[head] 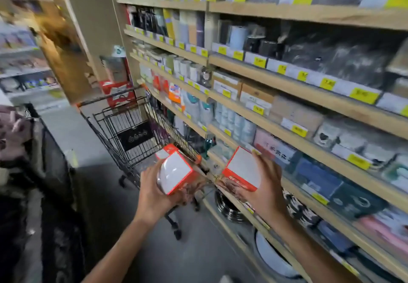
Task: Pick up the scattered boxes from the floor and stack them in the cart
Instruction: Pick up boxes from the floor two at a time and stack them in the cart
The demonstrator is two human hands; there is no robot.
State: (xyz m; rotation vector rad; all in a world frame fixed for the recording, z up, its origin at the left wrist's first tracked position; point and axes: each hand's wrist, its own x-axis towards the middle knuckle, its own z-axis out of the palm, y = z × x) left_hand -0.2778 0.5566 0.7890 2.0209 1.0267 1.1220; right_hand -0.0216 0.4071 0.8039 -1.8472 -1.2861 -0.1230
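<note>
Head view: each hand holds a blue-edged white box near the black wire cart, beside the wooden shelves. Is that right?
Not quite. The head view shows the boxes are edged in orange-red, not blue. The left hand holds one white box and the right hand another box, near the black wire cart beside the wooden shelves.

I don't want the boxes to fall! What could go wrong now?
1. Each hand holds a box alone: left hand with the left box, right hand with the right box. Either could slip.
2. The right box is close to the wooden shelf and might bump it.
3. The cart stands on wheels and may roll if nudged.
</note>
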